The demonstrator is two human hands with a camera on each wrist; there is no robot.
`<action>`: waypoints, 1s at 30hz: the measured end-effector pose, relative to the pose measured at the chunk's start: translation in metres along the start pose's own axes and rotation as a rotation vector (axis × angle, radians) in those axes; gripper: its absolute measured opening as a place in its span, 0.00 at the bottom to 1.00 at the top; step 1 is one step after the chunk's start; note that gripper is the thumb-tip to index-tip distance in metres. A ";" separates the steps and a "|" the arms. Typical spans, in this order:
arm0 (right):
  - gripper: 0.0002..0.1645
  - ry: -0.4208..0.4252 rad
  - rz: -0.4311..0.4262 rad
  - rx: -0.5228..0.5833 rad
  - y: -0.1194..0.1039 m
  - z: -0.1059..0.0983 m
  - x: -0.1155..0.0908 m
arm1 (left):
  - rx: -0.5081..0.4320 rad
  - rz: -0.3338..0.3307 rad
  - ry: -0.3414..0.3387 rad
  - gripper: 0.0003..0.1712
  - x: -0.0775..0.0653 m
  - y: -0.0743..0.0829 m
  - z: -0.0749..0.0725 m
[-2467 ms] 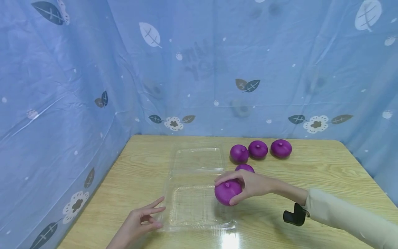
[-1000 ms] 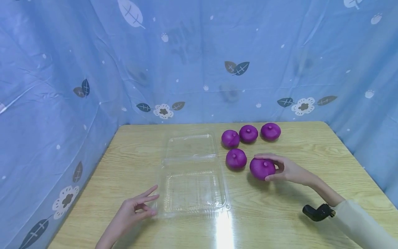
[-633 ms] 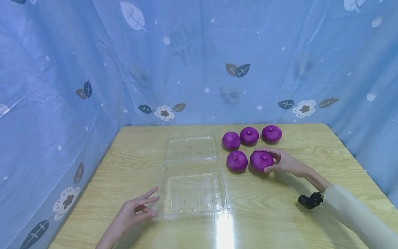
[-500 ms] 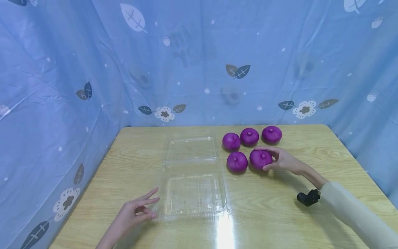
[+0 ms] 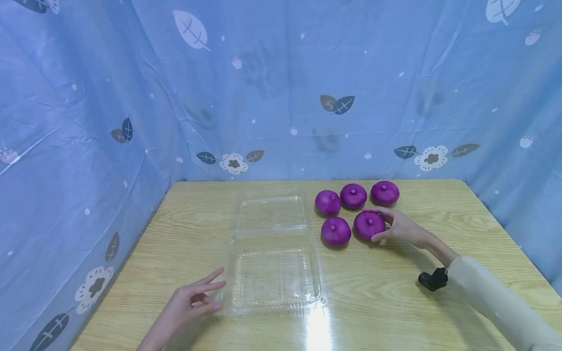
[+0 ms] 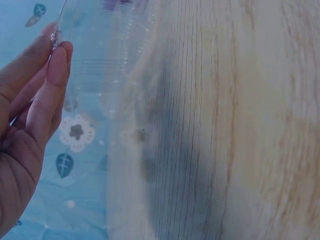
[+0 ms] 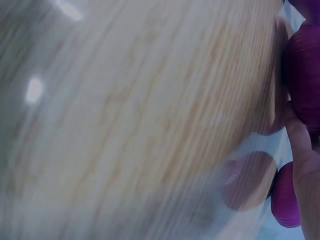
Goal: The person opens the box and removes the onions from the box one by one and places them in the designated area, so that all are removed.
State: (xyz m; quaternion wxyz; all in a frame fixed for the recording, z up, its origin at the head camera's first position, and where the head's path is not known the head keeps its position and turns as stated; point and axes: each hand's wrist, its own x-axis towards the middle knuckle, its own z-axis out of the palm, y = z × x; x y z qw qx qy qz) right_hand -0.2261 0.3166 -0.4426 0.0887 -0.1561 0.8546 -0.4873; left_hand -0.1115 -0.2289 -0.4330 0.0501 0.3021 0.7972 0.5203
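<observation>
My left hand (image 5: 184, 304) pinches the left rim of a clear plastic clamshell container (image 5: 274, 278). That container lies with its lid (image 5: 270, 212) laid back toward the curtain. In the left wrist view, thumb and fingers (image 6: 37, 107) grip the clear edge. My right hand (image 5: 401, 229) curls its thumb and fingers round a purple onion (image 5: 369, 225), which appears to rest on the table. In the right wrist view, a finger (image 7: 300, 140) touches this onion (image 7: 305, 75). Close on its left is another purple onion (image 5: 335, 231).
Three more purple onions, at the left (image 5: 328, 203), in the middle (image 5: 353, 196) and at the right (image 5: 385, 193), sit along the table's back. A blue patterned curtain (image 5: 281, 97) encloses the wooden table (image 5: 395, 307). A black device (image 5: 433, 279) hangs at the right wrist.
The right hand has carried its onion from over the container's right side to the right, then down beside the other onions. The left hand keeps its pinch; the head view has shifted slightly.
</observation>
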 end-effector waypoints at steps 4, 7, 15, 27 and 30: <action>0.49 -0.014 -0.005 0.024 0.003 -0.001 0.001 | 0.017 -0.002 0.001 0.26 0.000 0.000 0.000; 0.50 -0.023 -0.019 0.027 0.005 -0.001 0.002 | 0.012 -0.002 -0.006 0.26 0.000 0.000 0.000; 0.49 -0.040 -0.034 0.060 0.006 -0.002 0.002 | 0.088 0.029 -0.023 0.27 0.000 0.002 -0.002; 0.48 -0.060 -0.073 0.116 0.007 -0.005 -0.005 | 0.314 -0.062 0.098 0.26 0.002 0.014 -0.006; 0.44 -0.066 -0.055 0.118 0.003 -0.010 -0.013 | 0.398 -0.108 0.161 0.31 0.005 0.014 -0.010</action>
